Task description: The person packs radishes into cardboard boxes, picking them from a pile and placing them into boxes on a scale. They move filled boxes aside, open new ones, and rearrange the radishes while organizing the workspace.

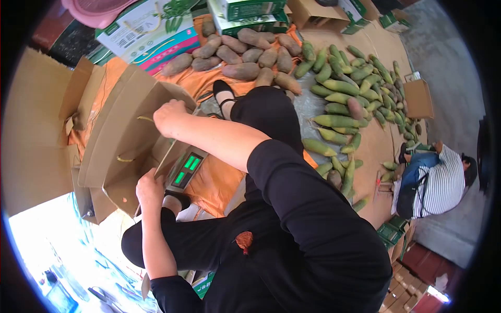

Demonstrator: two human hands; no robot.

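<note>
An open brown cardboard box (112, 130) with yellow cord handles stands tilted in front of me, its flaps raised. My right hand (171, 117) is closed on the upper part of its near edge. Lower down, my left hand (150, 190) pinches the same side of the box. Right beside this edge is a digital scale (187, 169) with lit green digits, partly covered by the cardboard. What lies inside the box is hidden from here.
Reddish-brown radishes (241, 71) lie on an orange sheet (214, 182) beyond my feet. Many green radishes (339, 121) spread to the right. Printed cartons (151, 31) and a pink basket (96, 10) stand behind. A person in a striped top (443, 180) crouches far right.
</note>
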